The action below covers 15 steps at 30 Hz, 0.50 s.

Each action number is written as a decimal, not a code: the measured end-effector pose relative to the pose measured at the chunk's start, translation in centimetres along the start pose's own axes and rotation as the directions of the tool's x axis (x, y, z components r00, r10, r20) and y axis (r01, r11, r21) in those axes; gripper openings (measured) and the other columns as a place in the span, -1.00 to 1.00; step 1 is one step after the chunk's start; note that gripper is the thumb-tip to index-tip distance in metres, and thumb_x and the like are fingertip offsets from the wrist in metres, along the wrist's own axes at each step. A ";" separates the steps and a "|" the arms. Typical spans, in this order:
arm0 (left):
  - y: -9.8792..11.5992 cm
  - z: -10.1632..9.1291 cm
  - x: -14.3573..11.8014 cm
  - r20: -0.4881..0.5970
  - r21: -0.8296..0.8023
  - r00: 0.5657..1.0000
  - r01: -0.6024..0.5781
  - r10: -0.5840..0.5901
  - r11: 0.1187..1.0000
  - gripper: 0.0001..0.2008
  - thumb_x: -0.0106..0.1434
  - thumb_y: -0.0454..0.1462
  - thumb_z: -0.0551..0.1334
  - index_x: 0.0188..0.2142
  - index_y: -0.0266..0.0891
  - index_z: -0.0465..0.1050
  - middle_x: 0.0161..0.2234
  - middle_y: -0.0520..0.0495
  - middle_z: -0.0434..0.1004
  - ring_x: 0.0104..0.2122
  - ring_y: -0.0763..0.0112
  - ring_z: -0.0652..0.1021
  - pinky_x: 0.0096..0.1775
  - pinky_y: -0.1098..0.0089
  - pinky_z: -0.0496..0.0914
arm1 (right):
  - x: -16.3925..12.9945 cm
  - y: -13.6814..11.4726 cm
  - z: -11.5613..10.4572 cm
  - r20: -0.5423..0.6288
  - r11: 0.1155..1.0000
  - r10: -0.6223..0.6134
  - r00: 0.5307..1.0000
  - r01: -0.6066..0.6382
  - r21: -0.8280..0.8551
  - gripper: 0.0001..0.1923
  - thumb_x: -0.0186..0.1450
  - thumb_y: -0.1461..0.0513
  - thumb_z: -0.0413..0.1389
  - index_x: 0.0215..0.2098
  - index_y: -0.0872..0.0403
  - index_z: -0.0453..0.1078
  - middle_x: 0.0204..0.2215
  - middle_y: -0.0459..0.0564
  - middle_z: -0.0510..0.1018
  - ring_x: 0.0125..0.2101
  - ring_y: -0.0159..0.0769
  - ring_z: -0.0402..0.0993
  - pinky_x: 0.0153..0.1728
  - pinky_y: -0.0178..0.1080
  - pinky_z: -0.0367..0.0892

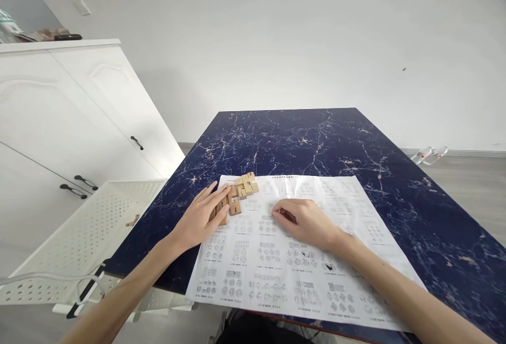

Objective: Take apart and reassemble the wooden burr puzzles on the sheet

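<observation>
My left hand [201, 215] lies flat with fingers stretched over several brown wooden puzzle pieces [234, 206], covering part of them. Just beyond its fingertips sits a group of lighter notched wooden pieces [247, 185], some marked with black numbers. These pieces rest at the far left corner of a large white printed sheet [272, 259] full of small diagrams. My right hand [302, 220] is loosely curled on the sheet, thumb and fingers together, right of the pieces and apart from them. Nothing shows in it.
The sheet lies on a dark blue marble-patterned table [284, 141]. To the left stand a white cabinet [79, 107] with black handles and a white perforated basket [79, 228] holding a small wooden piece [133, 221]. Clear plastic bottles [430, 155] are on the floor at right.
</observation>
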<state>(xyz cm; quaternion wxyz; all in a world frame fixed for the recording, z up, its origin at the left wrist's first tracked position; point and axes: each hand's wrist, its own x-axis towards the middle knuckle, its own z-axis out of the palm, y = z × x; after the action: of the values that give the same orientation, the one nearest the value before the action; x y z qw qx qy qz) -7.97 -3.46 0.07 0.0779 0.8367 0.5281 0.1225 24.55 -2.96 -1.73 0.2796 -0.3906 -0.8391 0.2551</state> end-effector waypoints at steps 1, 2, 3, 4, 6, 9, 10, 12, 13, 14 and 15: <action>0.3 0.0 -0.6 0.006 0.005 1.000 -0.003 0.003 1.000 -0.41 0.63 -0.01 -0.03 0.53 -0.15 0.16 0.51 -0.11 0.25 0.54 -0.04 0.12 0.50 -0.17 0.09 | 0.0 -0.1 0.0 0.001 1.000 0.004 1.000 -0.004 0.009 -0.77 0.51 0.22 0.03 -0.25 0.02 0.50 -0.38 -0.04 0.66 -0.46 -0.31 0.47 -0.40 -0.23 0.27; 0.7 -0.1 -1.2 0.010 0.007 1.000 -0.003 0.003 1.000 -0.41 0.64 -0.03 -0.03 0.54 -0.14 0.14 0.51 -0.10 0.23 0.55 -0.04 0.12 0.50 -0.17 0.09 | 0.0 -0.1 -0.1 0.001 1.000 0.007 1.000 -0.007 0.019 -0.77 0.51 0.22 0.03 -0.25 0.02 0.50 -0.39 -0.05 0.66 -0.47 -0.32 0.46 -0.41 -0.23 0.26; 1.1 -0.1 -1.7 0.016 0.010 1.000 -0.006 0.006 1.000 -0.42 0.64 -0.04 -0.02 0.54 -0.11 0.13 0.52 -0.08 0.22 0.55 -0.04 0.12 0.50 -0.16 0.10 | 0.0 -0.2 -0.1 -0.001 1.000 0.009 1.000 -0.009 0.027 -0.76 0.51 0.22 0.03 -0.26 0.02 0.50 -0.40 -0.04 0.65 -0.47 -0.32 0.44 -0.42 -0.23 0.24; 1.7 -0.1 -2.3 0.024 0.010 1.000 -0.013 0.013 1.000 -0.43 0.64 -0.05 0.00 0.55 -0.09 0.12 0.52 -0.07 0.22 0.55 -0.05 0.12 0.50 -0.17 0.11 | 0.1 -0.2 -0.2 -0.003 0.999 0.012 1.000 -0.012 0.034 -0.76 0.51 0.21 0.03 -0.27 0.02 0.50 -0.42 -0.04 0.64 -0.48 -0.32 0.43 -0.42 -0.22 0.23; 2.9 -0.2 -3.3 0.028 0.007 0.999 -0.028 0.028 1.000 -0.43 0.64 -0.07 0.02 0.55 -0.08 0.10 0.53 -0.08 0.20 0.54 -0.06 0.14 0.49 -0.16 0.14 | 0.1 -0.3 -0.2 -0.004 0.998 0.023 1.000 -0.023 0.056 -0.75 0.50 0.21 0.04 -0.29 0.03 0.50 -0.43 -0.04 0.62 -0.49 -0.32 0.40 -0.43 -0.22 0.22; 4.9 0.0 -4.2 0.068 -0.014 0.996 -0.052 0.052 0.999 -0.41 0.64 -0.07 0.05 0.57 -0.04 0.05 0.54 -0.06 0.16 0.55 -0.05 0.10 0.47 -0.11 0.21 | 0.2 -0.2 -0.3 -0.004 0.992 0.052 0.999 -0.051 0.111 -0.75 0.50 0.19 0.06 -0.29 0.04 0.51 -0.47 -0.06 0.59 -0.52 -0.33 0.37 -0.44 -0.22 0.21; 5.5 0.2 -4.3 0.096 -0.024 0.994 -0.052 0.054 0.998 -0.40 0.64 -0.06 0.05 0.58 -0.02 0.02 0.55 -0.03 0.13 0.56 -0.04 0.07 0.47 -0.10 0.22 | 0.3 -0.2 -0.3 -0.003 0.988 0.068 0.998 -0.067 0.138 -0.75 0.50 0.18 0.07 -0.29 0.03 0.52 -0.49 -0.08 0.58 -0.53 -0.33 0.36 -0.45 -0.23 0.20; 6.7 0.5 -4.2 0.149 -0.047 0.988 -0.042 0.048 0.998 -0.39 0.64 -0.04 0.04 0.59 0.04 -0.04 0.57 0.03 0.08 0.57 -0.02 0.02 0.47 -0.06 0.24 | 0.4 0.1 -0.4 -0.010 0.974 0.111 0.994 -0.107 0.201 -0.74 0.51 0.14 0.08 -0.28 0.03 0.53 -0.51 -0.09 0.56 -0.54 -0.33 0.34 -0.47 -0.23 0.19; 7.3 0.7 -4.1 0.163 -0.063 0.985 -0.047 0.057 0.997 -0.39 0.64 -0.03 0.04 0.59 0.06 -0.05 0.57 0.06 0.06 0.57 -0.01 0.00 0.47 -0.04 0.23 | 0.4 0.3 -0.5 -0.019 0.963 0.138 0.990 -0.130 0.236 -0.73 0.52 0.11 0.08 -0.26 0.03 0.54 -0.51 -0.09 0.55 -0.55 -0.33 0.33 -0.48 -0.24 0.19; 7.8 0.9 -3.8 0.166 -0.081 0.983 -0.064 0.077 0.995 -0.38 0.64 -0.02 0.04 0.59 0.08 -0.05 0.57 0.07 0.06 0.58 0.00 -0.02 0.48 -0.02 0.22 | 0.5 0.4 -0.6 -0.032 0.951 0.166 0.986 -0.152 0.270 -0.71 0.52 0.08 0.08 -0.25 0.03 0.55 -0.50 -0.09 0.54 -0.54 -0.32 0.33 -0.48 -0.23 0.18; 8.3 1.1 -3.4 0.159 -0.102 0.981 -0.091 0.106 0.991 -0.39 0.64 -0.01 0.04 0.58 0.09 -0.04 0.57 0.07 0.07 0.58 0.01 -0.03 0.48 -0.02 0.22 | 0.6 0.6 -0.7 -0.047 0.937 0.194 0.980 -0.171 0.305 -0.69 0.52 0.05 0.09 -0.24 0.03 0.55 -0.50 -0.09 0.53 -0.53 -0.31 0.32 -0.48 -0.23 0.18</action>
<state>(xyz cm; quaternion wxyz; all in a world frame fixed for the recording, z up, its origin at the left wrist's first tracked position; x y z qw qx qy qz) -1.86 -10.14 0.73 0.1544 0.8645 0.4714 0.0816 25.00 -2.00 -1.51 0.3424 -0.4296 -0.7396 0.3889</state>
